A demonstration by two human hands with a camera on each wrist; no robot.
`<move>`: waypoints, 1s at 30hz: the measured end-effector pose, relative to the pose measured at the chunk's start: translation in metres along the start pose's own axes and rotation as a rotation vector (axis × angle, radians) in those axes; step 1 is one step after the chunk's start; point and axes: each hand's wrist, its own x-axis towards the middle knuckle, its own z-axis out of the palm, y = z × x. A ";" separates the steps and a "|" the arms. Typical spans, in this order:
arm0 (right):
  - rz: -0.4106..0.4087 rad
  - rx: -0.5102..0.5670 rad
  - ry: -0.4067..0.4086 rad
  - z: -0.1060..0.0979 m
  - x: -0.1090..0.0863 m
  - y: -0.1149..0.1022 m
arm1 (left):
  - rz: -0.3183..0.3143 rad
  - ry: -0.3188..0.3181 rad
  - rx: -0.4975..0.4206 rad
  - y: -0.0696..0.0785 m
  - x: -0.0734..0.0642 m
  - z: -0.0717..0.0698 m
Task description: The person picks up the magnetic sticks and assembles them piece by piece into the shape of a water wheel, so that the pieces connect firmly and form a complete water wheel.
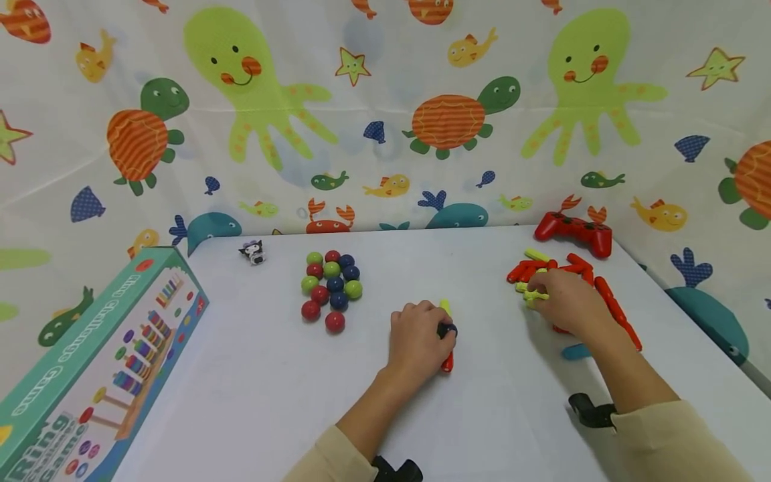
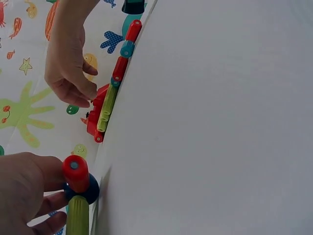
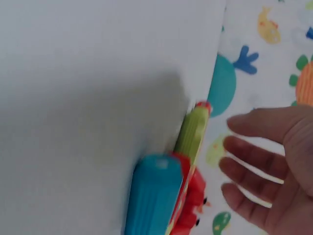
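Note:
My left hand (image 1: 418, 341) grips a dark blue ball (image 1: 446, 330) low over the white table. A red stick (image 1: 448, 362) and a yellow-green stick (image 2: 78, 215) meet at this ball, pointing opposite ways. Over on the right, my right hand (image 1: 569, 304) hovers above a loose pile of red sticks (image 1: 613, 304) and yellow-green sticks (image 1: 535, 295). Its fingers (image 3: 249, 156) are parted with nothing between them in the right wrist view. A blue stick (image 1: 576, 351) lies just below that hand, and part of the pile is hidden beneath the hand.
Red, green and blue balls (image 1: 320, 294) sit grouped left of centre. A small figurine (image 1: 253, 252) stands behind them. A game box (image 1: 114, 361) occupies the left edge, a red game controller (image 1: 574, 234) the far right corner. A patterned cloth (image 1: 385, 134) hangs behind the table.

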 end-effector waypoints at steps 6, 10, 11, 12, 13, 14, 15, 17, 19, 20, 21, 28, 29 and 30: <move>0.055 -0.028 -0.087 0.001 0.000 0.015 | 0.003 0.001 0.012 0.000 -0.002 0.002; 0.039 -0.018 -0.122 0.007 0.005 0.017 | 0.012 0.007 0.006 -0.001 -0.003 0.003; 0.042 -0.025 -0.121 0.007 0.005 0.017 | 0.014 0.008 0.001 -0.001 -0.003 0.004; 0.052 -0.032 -0.119 0.007 0.006 0.017 | 0.018 0.009 -0.003 -0.001 -0.003 0.004; 0.059 -0.042 -0.113 0.007 0.006 0.017 | 0.021 0.011 -0.006 -0.001 -0.003 0.004; 0.065 -0.054 -0.107 0.007 0.007 0.017 | 0.022 0.010 -0.008 0.000 -0.004 0.004; 0.069 -0.062 -0.103 0.007 0.007 0.017 | 0.020 0.009 -0.008 0.000 -0.004 0.004; 0.072 -0.068 -0.100 0.007 0.008 0.018 | 0.016 0.005 -0.006 0.001 -0.004 0.004; 0.064 -0.061 -0.110 0.007 0.008 0.019 | 0.013 0.008 -0.005 0.001 -0.004 0.004; 0.058 -0.056 -0.116 0.007 0.007 0.018 | 0.013 0.012 -0.003 0.001 -0.005 0.004; 0.050 -0.046 -0.123 0.008 0.008 0.018 | 0.014 0.018 -0.004 0.001 -0.005 0.004; -0.005 0.011 -0.151 0.013 0.005 0.015 | 0.038 0.045 -0.018 0.000 -0.006 0.005; -0.024 0.020 -0.151 0.013 0.005 0.014 | 0.039 0.045 -0.023 0.000 -0.006 0.005; -0.045 0.031 -0.146 0.014 0.005 0.012 | 0.037 0.042 -0.025 0.000 -0.006 0.005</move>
